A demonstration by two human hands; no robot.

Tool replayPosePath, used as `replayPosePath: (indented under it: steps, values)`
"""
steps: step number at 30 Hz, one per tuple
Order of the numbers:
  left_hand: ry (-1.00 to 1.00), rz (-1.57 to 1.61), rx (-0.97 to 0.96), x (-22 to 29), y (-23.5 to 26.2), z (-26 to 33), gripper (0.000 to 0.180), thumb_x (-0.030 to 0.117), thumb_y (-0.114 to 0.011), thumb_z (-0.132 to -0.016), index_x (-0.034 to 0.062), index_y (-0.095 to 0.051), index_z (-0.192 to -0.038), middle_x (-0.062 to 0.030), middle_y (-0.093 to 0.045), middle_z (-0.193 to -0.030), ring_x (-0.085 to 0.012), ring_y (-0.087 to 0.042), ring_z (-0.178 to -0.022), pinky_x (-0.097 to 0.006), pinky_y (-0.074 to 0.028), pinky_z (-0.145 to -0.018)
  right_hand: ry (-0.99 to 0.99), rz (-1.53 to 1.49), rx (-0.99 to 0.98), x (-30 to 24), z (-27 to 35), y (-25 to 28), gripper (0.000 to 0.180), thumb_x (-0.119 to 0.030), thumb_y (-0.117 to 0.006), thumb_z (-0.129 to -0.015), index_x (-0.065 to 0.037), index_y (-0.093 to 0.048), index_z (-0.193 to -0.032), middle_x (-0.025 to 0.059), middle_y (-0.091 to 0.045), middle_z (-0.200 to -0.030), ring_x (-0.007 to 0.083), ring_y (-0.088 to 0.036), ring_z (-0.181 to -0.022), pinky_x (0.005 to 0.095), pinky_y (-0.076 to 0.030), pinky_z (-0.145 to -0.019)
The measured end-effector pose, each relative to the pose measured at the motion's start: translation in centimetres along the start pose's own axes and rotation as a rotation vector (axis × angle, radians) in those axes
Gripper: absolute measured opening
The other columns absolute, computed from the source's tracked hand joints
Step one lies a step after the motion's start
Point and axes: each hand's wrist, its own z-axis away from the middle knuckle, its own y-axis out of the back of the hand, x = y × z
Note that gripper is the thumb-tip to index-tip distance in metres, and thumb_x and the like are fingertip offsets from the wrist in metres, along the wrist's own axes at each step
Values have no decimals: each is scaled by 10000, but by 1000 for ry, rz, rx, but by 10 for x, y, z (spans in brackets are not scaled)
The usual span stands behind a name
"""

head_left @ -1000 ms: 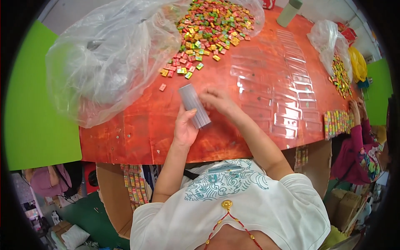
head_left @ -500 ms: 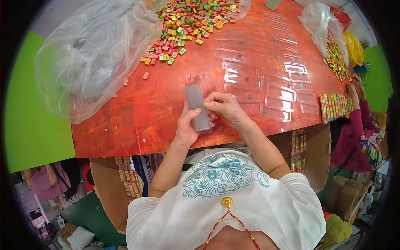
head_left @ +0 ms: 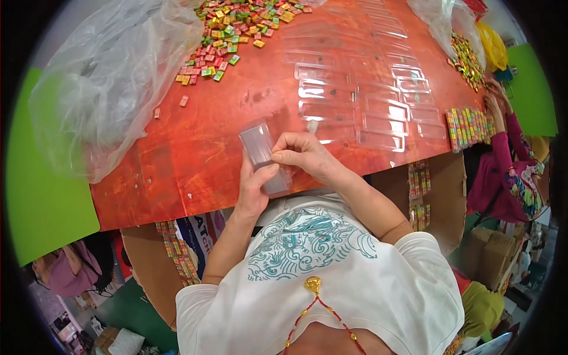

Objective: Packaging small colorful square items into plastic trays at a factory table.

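Head view, looking down: a clear plastic tray [head_left: 264, 155], long and thin, is held up just over the near edge of the orange table [head_left: 195, 148]. It is gripped from below by the left hand [head_left: 254, 186], with the thumb pressed on its front, so it seems to be kept still that way. The right hand [head_left: 302, 155] is curled in from the side, and its fingertips [head_left: 277, 156] are pinched on the tray's edge, maybe so it can be pulled open or split from another one; that cannot be told for sure. Both hands are closed on the tray, not spread wide. Both forearms are brought up from the lower edge and the elbows are bent, so the work is kept close to the body. More clear trays [head_left: 367, 100] are laid flat in rows on the table, well apart from the hands. A heap of small colourful candies [head_left: 236, 26] is piled at the far side, beside a big crumpled plastic bag [head_left: 106, 83]. At the right edge, rows of candies are packed in a filled tray [head_left: 467, 127], and another person's hand [head_left: 494, 106] is seen near it.
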Motion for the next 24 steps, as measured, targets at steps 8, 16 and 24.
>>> replayPosePath:
  steps: [8,16,24]
  values:
    - [106,125,-65,-9,-6,14,566,122,-607,-780,72,-332,-1272,-109,-556,-919,-221,-606,-815,-368,-531,-736,-170,-78,46,4,27,3,126,-179,-636,-922,-59,-641,-883,-15,-600,-727,66,-569,-635,212,-449,-557]
    - [48,-91,-90,-14,-5,14,633,136,-587,-770,69,-315,-1338,-96,-532,-1011,-197,-576,-884,-311,-488,-782,-116,81,90,9,37,-1,111,-147,-623,-930,-45,-639,-887,10,-628,-765,73,-593,-657,208,-478,-578]
    - [222,176,-154,-20,-8,16,575,202,-575,-731,52,-379,-1250,-138,-583,-856,-235,-623,-717,-362,-544,-655,-126,-125,86,8,63,15,127,-127,-574,-944,-31,-624,-878,41,-632,-761,103,-600,-630,222,-476,-560]
